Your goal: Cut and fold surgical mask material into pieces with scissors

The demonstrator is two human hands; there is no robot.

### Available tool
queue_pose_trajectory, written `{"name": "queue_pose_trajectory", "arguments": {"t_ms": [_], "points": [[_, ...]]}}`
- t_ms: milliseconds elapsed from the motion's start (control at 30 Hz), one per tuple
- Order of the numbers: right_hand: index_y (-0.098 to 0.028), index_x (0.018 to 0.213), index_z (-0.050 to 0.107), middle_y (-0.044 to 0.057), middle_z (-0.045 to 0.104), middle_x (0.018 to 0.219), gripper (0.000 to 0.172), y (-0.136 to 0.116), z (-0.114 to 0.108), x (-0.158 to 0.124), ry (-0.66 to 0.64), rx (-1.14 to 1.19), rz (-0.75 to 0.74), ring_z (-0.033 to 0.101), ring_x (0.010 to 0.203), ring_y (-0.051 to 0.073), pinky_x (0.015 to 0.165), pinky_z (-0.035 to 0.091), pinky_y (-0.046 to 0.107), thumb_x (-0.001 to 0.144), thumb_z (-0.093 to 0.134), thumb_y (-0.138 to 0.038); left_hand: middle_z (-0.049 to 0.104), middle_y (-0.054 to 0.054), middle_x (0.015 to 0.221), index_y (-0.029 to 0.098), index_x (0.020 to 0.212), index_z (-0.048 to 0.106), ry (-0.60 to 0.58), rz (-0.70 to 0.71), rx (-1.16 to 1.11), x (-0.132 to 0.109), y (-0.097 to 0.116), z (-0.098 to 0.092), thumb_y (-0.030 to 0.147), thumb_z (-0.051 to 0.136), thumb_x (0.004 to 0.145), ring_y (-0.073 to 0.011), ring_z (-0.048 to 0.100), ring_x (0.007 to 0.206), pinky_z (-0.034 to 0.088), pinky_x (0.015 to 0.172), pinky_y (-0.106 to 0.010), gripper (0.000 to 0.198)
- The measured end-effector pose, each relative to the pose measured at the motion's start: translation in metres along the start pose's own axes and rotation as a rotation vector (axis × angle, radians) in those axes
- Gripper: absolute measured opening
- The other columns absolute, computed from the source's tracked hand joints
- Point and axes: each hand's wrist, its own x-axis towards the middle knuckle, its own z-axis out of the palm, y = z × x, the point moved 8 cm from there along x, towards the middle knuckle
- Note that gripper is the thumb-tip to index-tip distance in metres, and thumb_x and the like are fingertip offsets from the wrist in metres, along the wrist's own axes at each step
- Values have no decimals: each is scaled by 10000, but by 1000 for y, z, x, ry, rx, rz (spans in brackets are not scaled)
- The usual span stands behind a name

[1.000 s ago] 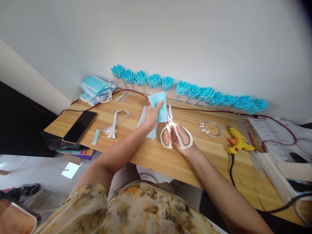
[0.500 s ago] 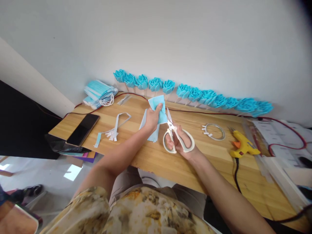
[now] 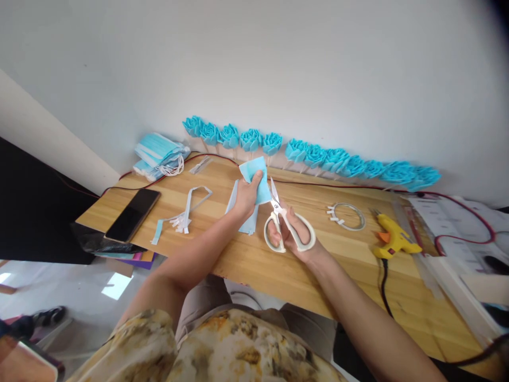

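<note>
My left hand (image 3: pixel 247 197) pinches a light-blue piece of mask fabric (image 3: pixel 259 168), thumb on top, above the table. My right hand (image 3: pixel 296 231) grips white-handled scissors (image 3: pixel 280 209), fingers through the loops. The blades point up and away, right beside the fabric's right edge; whether they touch it I cannot tell. Under my left hand lies a pale-blue flat strip of fabric (image 3: pixel 248 225), partly hidden. To its left are cut white strips (image 3: pixel 182 220) with a small blue end piece (image 3: pixel 157 232).
Blue fabric flowers (image 3: pixel 251 140) on sticks line the wall. A stack of masks (image 3: pixel 157 151) and a phone (image 3: pixel 133 215) lie left. A tape roll (image 3: pixel 350 216) and a yellow glue gun (image 3: pixel 395 236) with its black cord lie right. A red cable (image 3: pixel 318 184) runs along the back.
The view has shifted slightly. Both hands hold the fabric and the scissors nearly as before, and the blades remain beside the fabric.
</note>
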Motion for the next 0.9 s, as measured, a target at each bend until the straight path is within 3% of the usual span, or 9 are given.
{"name": "queue_pose_trajectory", "arguments": {"t_ms": [100,300,433,600,900], "points": [[-246,1181,535,-45,558,583,558,-1,1,0,-13,0,-10,479,458,144,415,390,248,860,617,-695,608,24,674,172,794,643,27,1,6,2,1,-3,361,728,856,-124,551,640,431,682,-244,216],[-247,1034,541,-36,566,595,479,1,-1,0,-4,7,-6,498,473,147,420,403,255,871,607,-693,626,20,713,180,816,652,-18,12,22,2,-2,0,359,708,870,-126,565,675,442,727,-250,195],[-248,1103,546,-44,553,577,540,-1,0,1,-13,2,-17,487,461,152,423,392,262,847,618,-719,623,15,701,178,805,662,-49,31,24,0,-2,2,384,716,868,-127,568,670,440,725,-247,222],[-251,1120,552,-38,566,591,541,1,-1,1,-1,-8,4,490,462,152,432,390,266,848,618,-715,627,12,703,175,800,646,5,48,18,2,3,-2,381,726,863,-118,552,653,447,689,-231,230],[-258,1124,553,-45,566,578,539,-1,-4,1,14,-11,-11,504,458,156,423,389,267,841,629,-710,644,5,710,181,787,654,-73,42,-5,0,-6,3,462,768,814,-132,604,713,472,731,-240,305]]}}
